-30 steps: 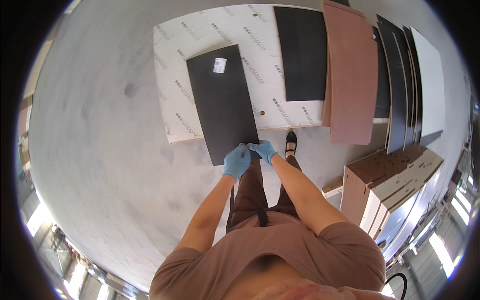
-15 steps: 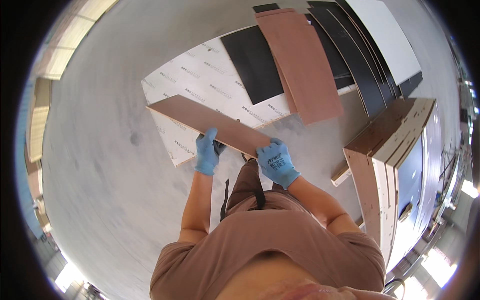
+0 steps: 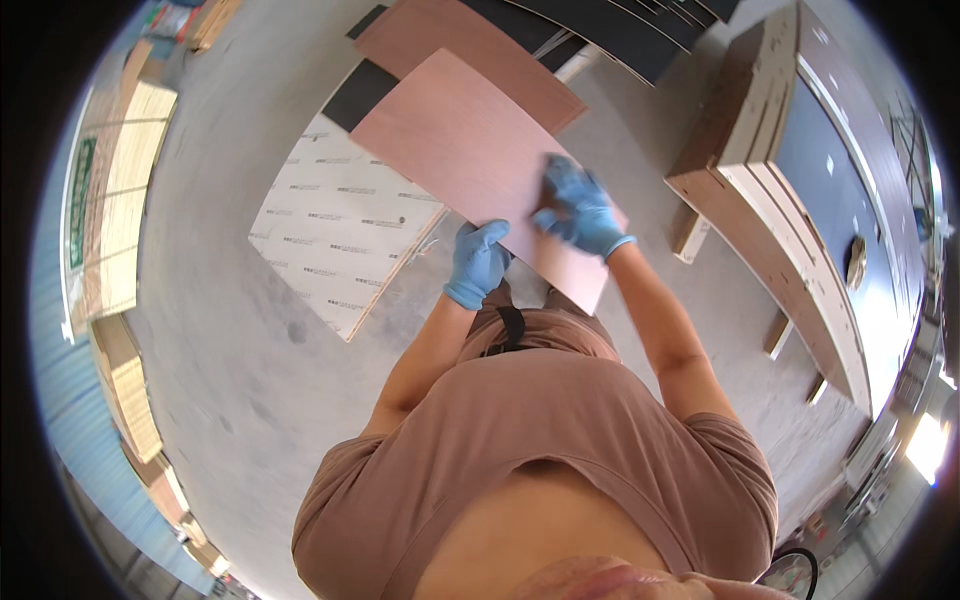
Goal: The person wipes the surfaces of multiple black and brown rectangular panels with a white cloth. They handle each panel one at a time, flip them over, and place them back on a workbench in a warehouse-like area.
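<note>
A flat reddish-brown panel (image 3: 455,135) is held tilted in front of me, its broad face up. My left hand (image 3: 478,262), in a blue glove with a dark palm, grips the panel's near long edge, thumb on top and fingers hidden beneath. Over the right part of the panel is my right hand (image 3: 583,210), gloved the same way and blurred by motion. Its thumb stands apart from the fingers, with nothing seen between them; whether it touches the surface I cannot tell.
A white printed board (image 3: 335,220) lies on the grey floor beyond my left hand. Further off lie another brown panel (image 3: 450,40) and several black boards (image 3: 630,40). At my right, a thick stack of panels (image 3: 770,200) rests on wooden blocks (image 3: 690,235). Pale stacks (image 3: 130,150) line the left side.
The panel has turned so its broad face shows, and it reaches further away. My right hand has left its edge and moved over its face. My view has swung, shifting the floor boards.
</note>
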`<state>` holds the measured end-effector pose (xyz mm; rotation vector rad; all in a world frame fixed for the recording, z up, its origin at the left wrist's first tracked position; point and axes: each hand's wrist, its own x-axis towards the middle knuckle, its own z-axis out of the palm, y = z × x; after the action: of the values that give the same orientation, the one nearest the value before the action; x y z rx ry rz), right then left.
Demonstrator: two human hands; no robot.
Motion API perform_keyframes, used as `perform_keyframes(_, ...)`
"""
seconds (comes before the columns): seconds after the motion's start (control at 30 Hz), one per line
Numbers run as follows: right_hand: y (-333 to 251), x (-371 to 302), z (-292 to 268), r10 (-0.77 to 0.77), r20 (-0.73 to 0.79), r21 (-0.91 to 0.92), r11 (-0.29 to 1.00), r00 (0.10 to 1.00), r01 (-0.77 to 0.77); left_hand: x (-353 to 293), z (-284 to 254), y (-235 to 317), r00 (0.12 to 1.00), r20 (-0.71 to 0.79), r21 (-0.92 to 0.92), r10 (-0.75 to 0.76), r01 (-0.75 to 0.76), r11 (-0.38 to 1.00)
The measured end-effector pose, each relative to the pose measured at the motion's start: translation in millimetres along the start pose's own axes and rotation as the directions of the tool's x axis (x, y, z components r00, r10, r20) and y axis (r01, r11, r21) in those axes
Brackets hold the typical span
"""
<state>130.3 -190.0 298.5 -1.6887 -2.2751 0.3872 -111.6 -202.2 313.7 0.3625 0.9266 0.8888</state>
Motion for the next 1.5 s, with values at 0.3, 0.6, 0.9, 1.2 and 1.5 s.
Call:
perform_keyframes(0.3, 192.8, -231.4, -71.6, 0.785, -0.401, 0.309, 0.601, 0.471, -0.737, 15.1, 115.7, -76.4, 0.931, 0.351, -0.152, -0.1, 0.162, 0.975)
perform_keyframes(0.6, 127.4, -317.9, -78.8, 0.822, 0.47, 0.8, -0.551, 0.322, 0.238, 38.0, 189.3, -119.9, 0.826, 0.441, 0.152, -0.351, 0.316, 0.936)
perform_keyframes(0.9, 127.5, -427.2, -98.5, 0.92, 0.392, 0.809, -0.348, 0.004, 0.474, 5.4, 324.3, -239.5, 0.162, 0.954, 0.089, -0.253, -0.957, -0.277)
perform_keyframes(1.2, 128.4, -670.5, -120.8, 0.889, 0.37, 0.816, -0.173, -0.27, 0.551, 152.5, 431.8, -387.5, 0.717, 0.628, 0.437, -0.301, -0.646, -0.626)
perform_keyframes(1.5, 140.7, -880.6, -186.3, 0.87, 0.29, 0.892, -0.094, -0.399, 0.443, 144.0, 516.3, -556.0, 0.51, 0.817, 0.468, -0.268, -0.859, -0.208)
